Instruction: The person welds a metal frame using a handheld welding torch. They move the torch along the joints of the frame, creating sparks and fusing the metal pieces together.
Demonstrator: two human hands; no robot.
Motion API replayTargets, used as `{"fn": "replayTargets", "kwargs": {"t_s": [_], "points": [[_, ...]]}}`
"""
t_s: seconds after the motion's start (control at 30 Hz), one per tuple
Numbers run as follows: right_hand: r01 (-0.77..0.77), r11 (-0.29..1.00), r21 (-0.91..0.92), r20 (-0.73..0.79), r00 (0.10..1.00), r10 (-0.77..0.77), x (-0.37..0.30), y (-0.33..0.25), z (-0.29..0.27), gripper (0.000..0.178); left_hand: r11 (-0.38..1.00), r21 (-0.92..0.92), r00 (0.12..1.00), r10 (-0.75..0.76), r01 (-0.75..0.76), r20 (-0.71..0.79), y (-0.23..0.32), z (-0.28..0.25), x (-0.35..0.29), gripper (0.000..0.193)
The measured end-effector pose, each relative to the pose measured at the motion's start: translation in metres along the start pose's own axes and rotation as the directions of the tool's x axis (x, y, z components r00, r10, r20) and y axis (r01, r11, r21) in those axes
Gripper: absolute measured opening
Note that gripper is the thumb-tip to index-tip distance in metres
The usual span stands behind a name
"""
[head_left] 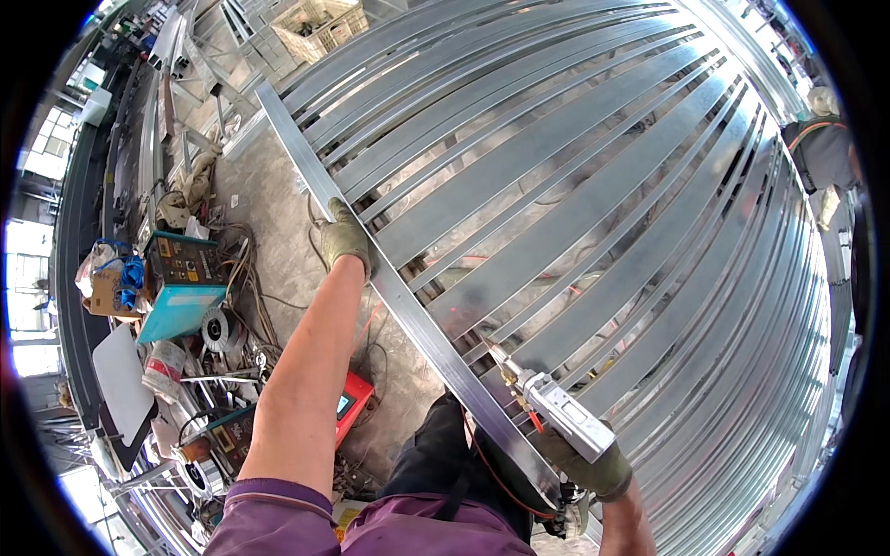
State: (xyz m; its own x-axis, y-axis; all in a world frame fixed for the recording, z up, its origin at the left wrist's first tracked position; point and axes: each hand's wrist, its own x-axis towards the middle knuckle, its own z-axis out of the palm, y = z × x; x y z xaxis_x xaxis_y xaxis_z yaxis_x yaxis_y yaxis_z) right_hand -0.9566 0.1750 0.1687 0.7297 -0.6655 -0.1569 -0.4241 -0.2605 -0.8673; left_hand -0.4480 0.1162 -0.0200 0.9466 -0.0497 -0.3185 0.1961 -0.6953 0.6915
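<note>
A long metal frame of flat slats (489, 209) fills the middle and right, its near side closed by a square steel rail (425, 336) running from upper left to lower right. My left hand (346, 243), in an olive work glove, is wrapped over this rail, the arm stretched forward. Lower right, my gloved right hand (591, 465) grips a white-grey handheld welding gun (567, 413) from behind. The gun's narrow brass-coloured nozzle points up and left, its tip close to a slat end by the rail. Whether the tip touches metal I cannot tell.
A red box with a small screen (353, 406) stands on the floor left of my legs. Farther left are a dark and turquoise machine (188, 263), a wire spool (219, 327) and tangled cables (243, 264). A plastic crate (320, 32) sits at the back; another person (823, 151) stands far right.
</note>
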Motion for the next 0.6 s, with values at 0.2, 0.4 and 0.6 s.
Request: {"fn": "replayTargets", "kwargs": {"t_s": [0.2,0.4,0.6], "points": [[-0.084,0.994,-0.075,0.209,0.973,0.098,-0.029,-0.007,0.005,0.045,0.981,0.121,0.988,0.153,-0.148,-0.03,-0.003,-0.01,-0.039,0.084],[0.036,0.993,-0.113,0.048,0.998,-0.031,-0.033,-0.006,0.039,0.04,0.981,0.161,0.993,0.114,-0.108,-0.028,0.011,-0.021,-0.104,0.067],[0.021,0.995,-0.094,0.093,0.996,-0.012,-0.037,0.003,0.05,0.032,0.975,0.181,0.989,0.139,-0.128,-0.053,0.012,-0.025,-0.111,0.071]]}}
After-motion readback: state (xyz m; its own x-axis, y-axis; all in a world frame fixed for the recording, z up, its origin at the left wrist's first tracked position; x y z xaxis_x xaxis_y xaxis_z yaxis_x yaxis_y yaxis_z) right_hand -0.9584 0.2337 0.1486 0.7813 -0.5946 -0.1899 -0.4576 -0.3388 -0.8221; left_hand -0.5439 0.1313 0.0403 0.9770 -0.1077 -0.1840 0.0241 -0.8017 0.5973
